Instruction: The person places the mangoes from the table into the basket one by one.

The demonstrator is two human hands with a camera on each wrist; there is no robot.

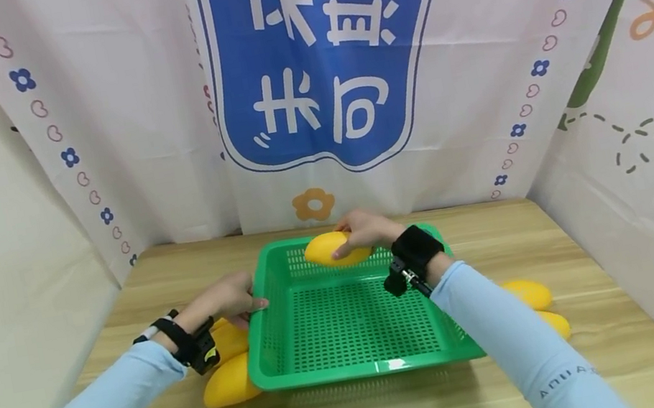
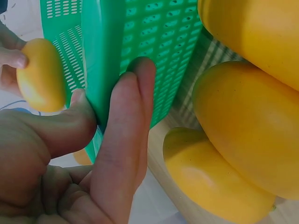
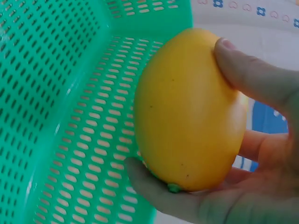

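A green plastic basket (image 1: 369,369) with slotted walls stands mid-table, its inside bare. My right hand (image 1: 367,230) grips a yellow mango (image 1: 324,251) over the basket's far wall. In the right wrist view the thumb and fingers wrap the mango (image 3: 191,112), its small green stem end low. My left hand (image 1: 231,300) pinches the basket's left rim, thumb inside and fingers along the outer wall, as the left wrist view shows for the hand (image 2: 117,144). Several mangoes (image 1: 230,381) lie beside the basket's left wall, just under that hand.
Two more mangoes (image 1: 528,294) rest to the right of the basket, partly behind the right sleeve (image 1: 508,340). The wooden table (image 1: 593,332) meets a printed white cloth (image 1: 169,129) at its back edge, with cloth walls on both sides.
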